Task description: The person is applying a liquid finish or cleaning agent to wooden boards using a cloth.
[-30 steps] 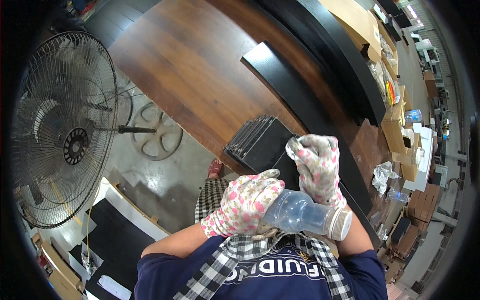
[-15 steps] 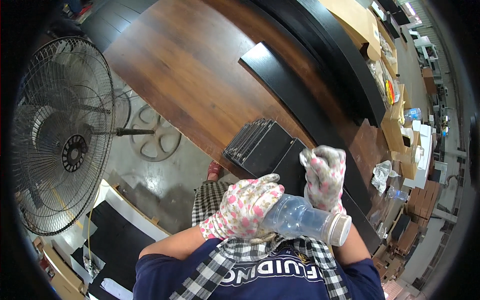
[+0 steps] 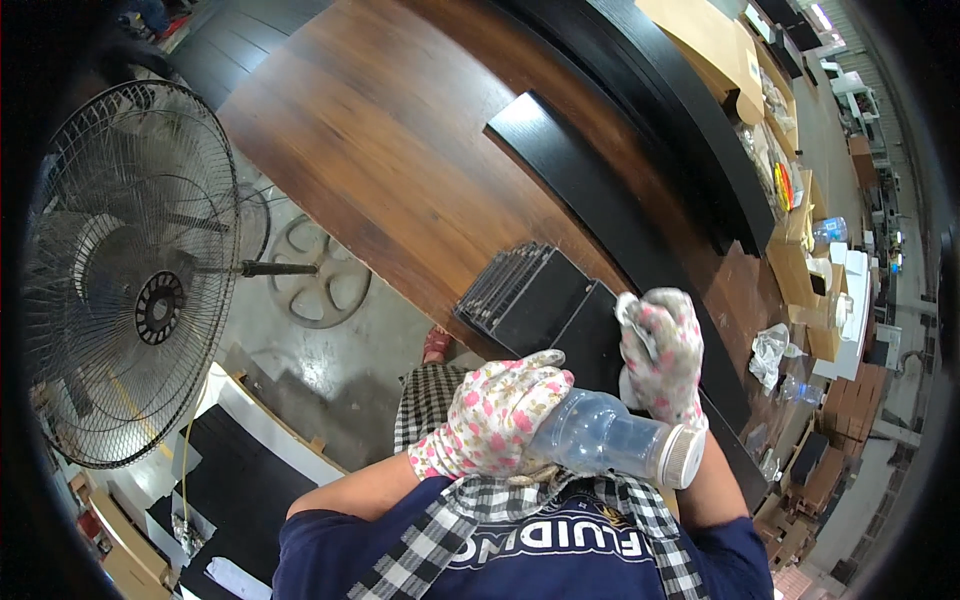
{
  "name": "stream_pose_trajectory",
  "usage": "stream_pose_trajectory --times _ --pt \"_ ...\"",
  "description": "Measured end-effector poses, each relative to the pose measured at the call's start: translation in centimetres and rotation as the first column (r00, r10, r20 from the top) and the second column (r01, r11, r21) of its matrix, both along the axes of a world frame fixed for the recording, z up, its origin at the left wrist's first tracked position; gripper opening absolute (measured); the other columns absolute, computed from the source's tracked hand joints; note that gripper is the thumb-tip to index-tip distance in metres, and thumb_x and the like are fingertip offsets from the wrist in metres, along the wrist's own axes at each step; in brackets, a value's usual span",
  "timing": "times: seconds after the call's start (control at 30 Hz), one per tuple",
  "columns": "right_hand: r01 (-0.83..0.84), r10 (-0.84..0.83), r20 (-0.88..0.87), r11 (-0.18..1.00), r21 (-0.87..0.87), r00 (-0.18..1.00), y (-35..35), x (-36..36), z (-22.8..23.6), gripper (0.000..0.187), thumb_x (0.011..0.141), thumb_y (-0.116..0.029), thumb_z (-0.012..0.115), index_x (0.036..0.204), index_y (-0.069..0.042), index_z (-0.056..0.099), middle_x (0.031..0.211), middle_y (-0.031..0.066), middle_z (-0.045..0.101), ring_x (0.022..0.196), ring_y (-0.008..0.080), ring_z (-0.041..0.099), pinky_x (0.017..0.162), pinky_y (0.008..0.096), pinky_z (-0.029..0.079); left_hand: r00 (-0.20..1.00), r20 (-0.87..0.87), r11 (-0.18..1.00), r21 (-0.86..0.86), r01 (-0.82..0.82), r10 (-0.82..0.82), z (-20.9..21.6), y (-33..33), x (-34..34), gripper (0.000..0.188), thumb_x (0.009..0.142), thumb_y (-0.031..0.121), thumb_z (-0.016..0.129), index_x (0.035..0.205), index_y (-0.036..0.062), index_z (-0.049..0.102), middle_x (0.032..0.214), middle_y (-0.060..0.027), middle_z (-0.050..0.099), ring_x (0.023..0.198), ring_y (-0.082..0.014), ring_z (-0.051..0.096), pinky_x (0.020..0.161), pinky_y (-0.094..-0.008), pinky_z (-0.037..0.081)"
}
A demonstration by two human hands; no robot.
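My left hand [image 3: 505, 412], in a white glove with pink flowers, is closed round a clear plastic bottle [image 3: 605, 436] with a ribbed whitish cap [image 3: 682, 456]. The bottle lies almost level in front of my chest, its cap toward the right. My right hand [image 3: 664, 350], in a matching glove, is curled closed beside the black boards. Something pale and thin shows at its fingers, too unclear to name. A row of black boards [image 3: 522, 298] stands on edge just ahead of my hands, with a flat black board [image 3: 592, 330] next to it.
A long black board [image 3: 560, 160] lies on the brown wooden table [image 3: 380, 130], with curved-looking black panels [image 3: 660, 110] beyond. At left stands a caged fan [image 3: 160, 300]. Cardboard boxes [image 3: 800, 265] and a crumpled clear plastic bag [image 3: 768, 355] are at the right.
The whole view has shifted slightly, so the scene sits a little farther right. My right hand has turned a little, its fingers still closed. My left hand keeps its hold on the bottle.
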State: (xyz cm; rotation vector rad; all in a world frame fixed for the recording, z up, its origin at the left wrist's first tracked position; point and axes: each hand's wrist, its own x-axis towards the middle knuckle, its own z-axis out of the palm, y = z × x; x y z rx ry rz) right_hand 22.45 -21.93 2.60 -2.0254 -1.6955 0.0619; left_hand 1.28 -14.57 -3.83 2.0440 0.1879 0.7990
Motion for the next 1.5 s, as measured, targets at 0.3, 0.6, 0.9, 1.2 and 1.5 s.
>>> stream_pose_trajectory --times 0.3,0.6,0.9,1.2,1.5 --pt "-0.068 0.068 -0.014 0.997 0.029 0.998 0.7 0.4 -0.6 0.023 0.069 0.001 0.068 0.090 -0.002 0.060 0.092 0.0135 0.057 0.084 0.0308 0.056 0.071 0.0388 0.048 1.000 0.004 0.999 -0.041 -0.004 0.004 0.8 0.1 0.0 0.061 0.066 0.023 0.071 0.120 0.0003 0.055 0.115 -0.0165 0.061 0.110 -0.0331 0.059 0.087 -0.0407 0.049" --pt "-0.051 0.054 -0.037 0.997 0.065 0.998 1.6 -0.5 -0.5 0.026 0.068 0.002 0.068 0.092 -0.002 0.060 0.093 0.0148 0.057 0.084 0.0325 0.055 0.072 0.0406 0.047 0.999 0.005 0.998 -0.026 -0.048 0.048 0.9 -0.2 0.0 0.057 0.069 0.017 0.067 0.121 -0.0014 0.054 0.113 -0.0171 0.062 0.110 -0.0327 0.059 0.089 -0.0403 0.047" --pt "-0.046 0.047 -0.005 0.991 0.124 0.999 2.6 -0.1 -0.9 0.023 0.070 0.001 0.066 0.092 -0.001 0.060 0.092 0.0155 0.057 0.084 0.0335 0.056 0.072 0.0403 0.046 0.997 0.009 0.997 0.025 -0.078 0.078 1.0 -0.4 0.4 0.053 0.073 0.020 0.070 0.119 -0.0007 0.055 0.115 -0.0189 0.060 0.107 -0.0327 0.060 0.088 -0.0393 0.047" --pt "-0.005 -0.009 0.081 0.985 0.170 0.997 2.7 -0.4 -0.8 0.022 0.069 0.002 0.065 0.089 -0.005 0.059 0.089 0.0136 0.054 0.078 0.0308 0.055 0.068 0.0367 0.046 0.996 -0.007 0.995 0.054 -0.084 0.084 1.0 -0.5 0.6 0.074 0.060 0.031 0.080 0.122 -0.0002 0.051 0.118 -0.0196 0.058 0.109 -0.0336 0.058 0.087 -0.0409 0.047" --pt "-0.062 0.086 -0.097 0.971 0.231 0.992 -1.1 -0.9 -1.9 0.029 0.066 -0.003 0.068 0.095 -0.003 0.063 0.095 0.0153 0.059 0.091 0.0325 0.056 0.079 0.0423 0.047 0.991 0.004 0.963 -0.238 -0.127 0.132 0.8 -0.8 0.4 0.074 0.062 0.032 0.084 0.120 0.0011 0.051 0.114 -0.0163 0.060 0.101 -0.0295 0.062 0.088 -0.0385 0.050"
